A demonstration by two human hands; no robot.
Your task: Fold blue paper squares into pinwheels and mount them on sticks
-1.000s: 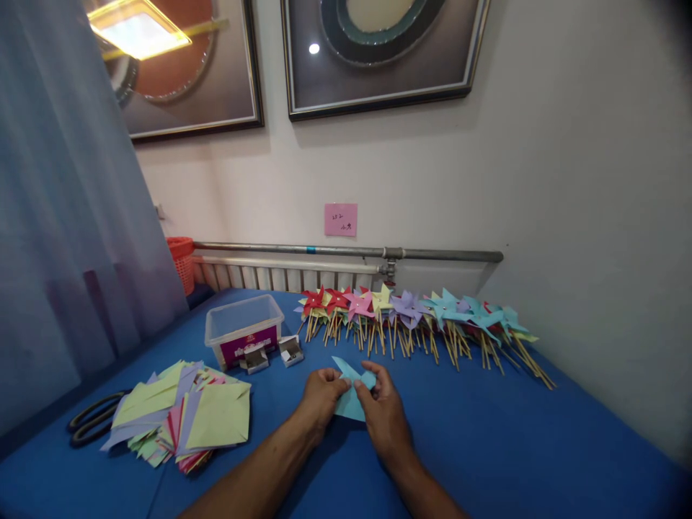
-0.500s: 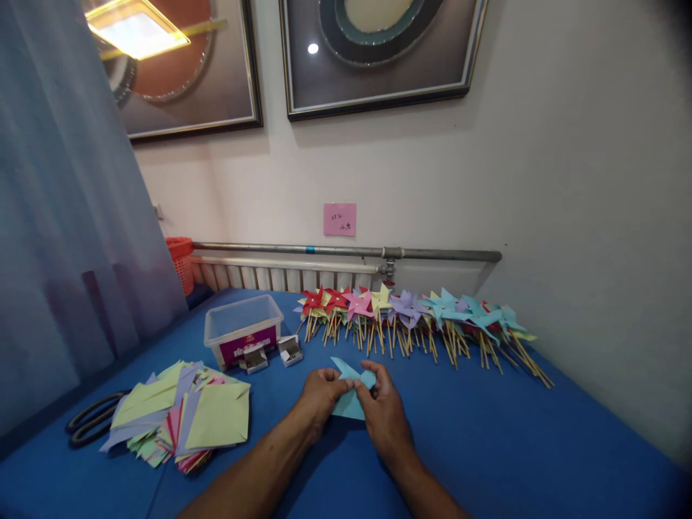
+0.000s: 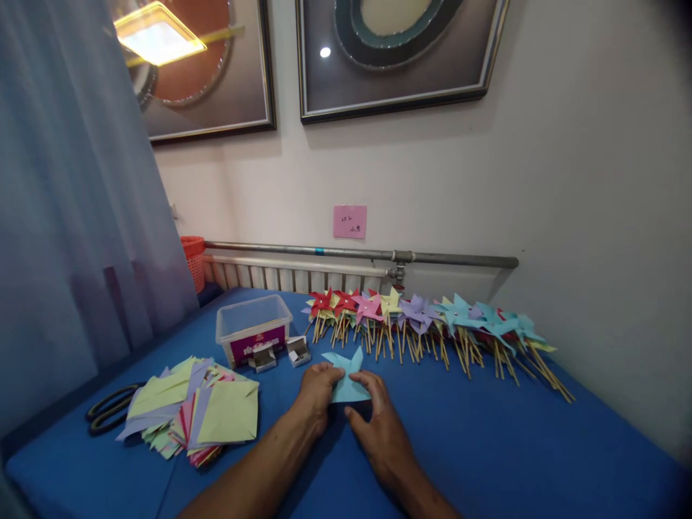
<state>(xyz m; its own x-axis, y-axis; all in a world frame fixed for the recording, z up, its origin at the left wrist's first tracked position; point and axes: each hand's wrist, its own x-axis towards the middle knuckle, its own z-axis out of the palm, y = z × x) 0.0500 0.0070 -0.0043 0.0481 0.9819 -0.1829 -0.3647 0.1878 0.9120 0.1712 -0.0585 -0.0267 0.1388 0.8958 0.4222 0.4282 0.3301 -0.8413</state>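
Note:
A light blue paper pinwheel [image 3: 350, 390], partly folded, is held just above the blue table. My left hand [image 3: 316, 395] pinches its left side, with the thumb pressed near the centre. Two of its blades stand up at the top, and the lower part is a flat sheet edge. At the right, my right hand [image 3: 381, 427] has its thumb and fingers apart. Its fingertips are at the pinwheel's right edge, while the thumb sits below, off the paper.
Cut paper sheets [image 3: 230, 412] lie piled at left beside black-handled scissors [image 3: 111, 409]. Behind them stand a clear plastic box [image 3: 254, 331] and two small open cartons [image 3: 298, 351]. Finished pinwheels on sticks [image 3: 419, 311] line the back of the blue table [image 3: 486, 447].
My right thumb has come off the paper and dropped below it, opening the right hand. Another blade now stands up at the pinwheel's top right. The view has shifted slightly left.

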